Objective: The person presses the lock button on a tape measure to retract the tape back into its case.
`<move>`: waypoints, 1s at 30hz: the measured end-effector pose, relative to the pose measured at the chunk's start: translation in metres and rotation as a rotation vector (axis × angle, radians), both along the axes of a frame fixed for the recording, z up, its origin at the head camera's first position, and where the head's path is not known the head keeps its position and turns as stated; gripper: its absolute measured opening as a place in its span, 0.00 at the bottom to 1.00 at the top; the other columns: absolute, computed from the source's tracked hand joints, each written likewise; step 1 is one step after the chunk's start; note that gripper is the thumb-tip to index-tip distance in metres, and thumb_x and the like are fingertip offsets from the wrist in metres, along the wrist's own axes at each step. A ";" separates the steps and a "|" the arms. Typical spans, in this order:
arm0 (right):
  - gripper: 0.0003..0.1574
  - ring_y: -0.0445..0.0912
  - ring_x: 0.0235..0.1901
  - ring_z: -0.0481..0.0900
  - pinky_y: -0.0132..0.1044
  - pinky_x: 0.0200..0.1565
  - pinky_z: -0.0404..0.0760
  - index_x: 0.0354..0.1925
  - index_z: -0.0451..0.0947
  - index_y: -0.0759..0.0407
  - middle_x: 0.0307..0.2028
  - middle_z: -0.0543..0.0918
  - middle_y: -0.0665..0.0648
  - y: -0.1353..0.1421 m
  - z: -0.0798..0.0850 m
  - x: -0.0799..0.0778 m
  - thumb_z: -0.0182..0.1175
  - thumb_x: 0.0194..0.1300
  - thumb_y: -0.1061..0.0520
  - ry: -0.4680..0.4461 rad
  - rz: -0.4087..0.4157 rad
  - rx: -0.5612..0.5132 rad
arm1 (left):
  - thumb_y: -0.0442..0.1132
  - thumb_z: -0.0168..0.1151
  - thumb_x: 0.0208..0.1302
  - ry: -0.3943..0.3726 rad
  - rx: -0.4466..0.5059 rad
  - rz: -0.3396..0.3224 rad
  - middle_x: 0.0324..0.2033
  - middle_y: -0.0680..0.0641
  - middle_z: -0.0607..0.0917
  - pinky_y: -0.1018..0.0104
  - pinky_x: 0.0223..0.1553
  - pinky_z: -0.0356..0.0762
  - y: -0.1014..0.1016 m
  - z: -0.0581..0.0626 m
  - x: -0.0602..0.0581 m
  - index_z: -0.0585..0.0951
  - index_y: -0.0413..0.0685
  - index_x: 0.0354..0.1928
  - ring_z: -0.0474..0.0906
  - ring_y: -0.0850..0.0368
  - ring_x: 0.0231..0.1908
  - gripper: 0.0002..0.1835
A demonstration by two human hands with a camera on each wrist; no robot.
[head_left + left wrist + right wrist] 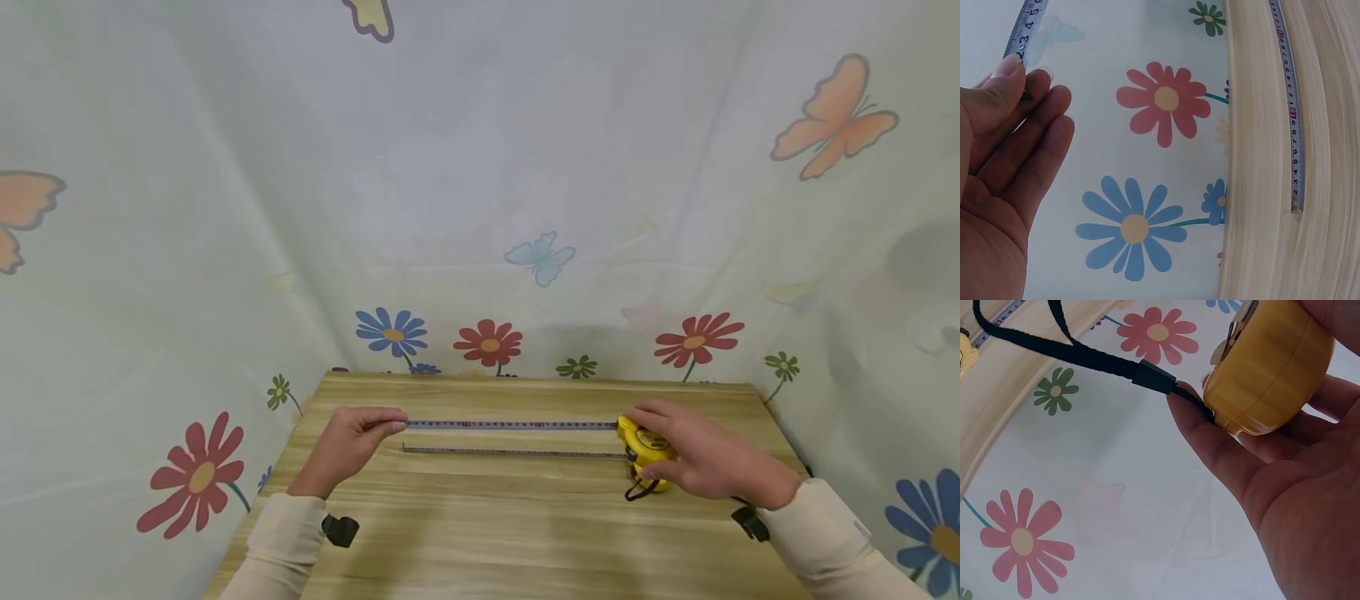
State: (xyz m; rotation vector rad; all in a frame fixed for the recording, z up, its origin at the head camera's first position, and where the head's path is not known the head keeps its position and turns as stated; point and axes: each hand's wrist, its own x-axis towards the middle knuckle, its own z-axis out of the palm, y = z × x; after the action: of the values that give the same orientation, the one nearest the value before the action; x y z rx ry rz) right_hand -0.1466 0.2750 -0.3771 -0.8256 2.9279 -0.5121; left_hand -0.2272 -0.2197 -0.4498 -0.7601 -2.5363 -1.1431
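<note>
My left hand pinches the end of a tape measure's blade between thumb and fingers; in the left wrist view its other fingers are spread loosely. My right hand grips that tape measure's yellow case, whose black wrist strap hangs down. Between the hands the blade runs straight, raised above the table. A second blade lies along the tabletop, roughly parallel to the held one. It leads to another yellow case, mostly hidden below my right hand in the head view.
The wood-grain table ends at a pale curtain printed with flowers and butterflies, which rises at the back and both sides. A black wrist device sits at my left sleeve, another at my right.
</note>
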 end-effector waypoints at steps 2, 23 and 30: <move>0.40 0.46 0.54 0.79 0.46 0.53 0.84 0.73 0.71 0.59 0.68 0.75 0.60 0.000 0.000 0.000 0.71 0.67 0.51 -0.002 -0.001 0.004 | 0.34 0.69 0.69 -0.001 0.004 -0.004 0.41 0.50 0.94 0.66 0.43 0.88 0.000 0.000 0.000 0.92 0.50 0.46 0.91 0.60 0.41 0.08; 0.40 0.42 0.51 0.77 0.40 0.50 0.84 0.72 0.72 0.57 0.67 0.76 0.57 -0.004 0.000 -0.003 0.71 0.68 0.47 -0.016 0.009 -0.008 | 0.34 0.70 0.68 0.016 0.004 -0.004 0.41 0.50 0.94 0.66 0.42 0.88 0.001 0.001 0.003 0.92 0.49 0.45 0.91 0.61 0.41 0.08; 0.40 0.41 0.49 0.77 0.38 0.48 0.84 0.72 0.71 0.57 0.68 0.75 0.57 -0.005 0.000 -0.003 0.71 0.68 0.47 -0.031 0.005 -0.008 | 0.34 0.70 0.68 0.026 0.001 -0.016 0.40 0.49 0.94 0.66 0.42 0.88 0.002 0.001 0.003 0.92 0.44 0.45 0.91 0.61 0.40 0.08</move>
State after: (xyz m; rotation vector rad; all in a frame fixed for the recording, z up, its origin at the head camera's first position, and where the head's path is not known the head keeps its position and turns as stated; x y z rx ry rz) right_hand -0.1499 0.2703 -0.3770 -0.8184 2.8963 -0.5311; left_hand -0.2240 -0.2175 -0.4490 -0.7910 -2.5127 -1.1318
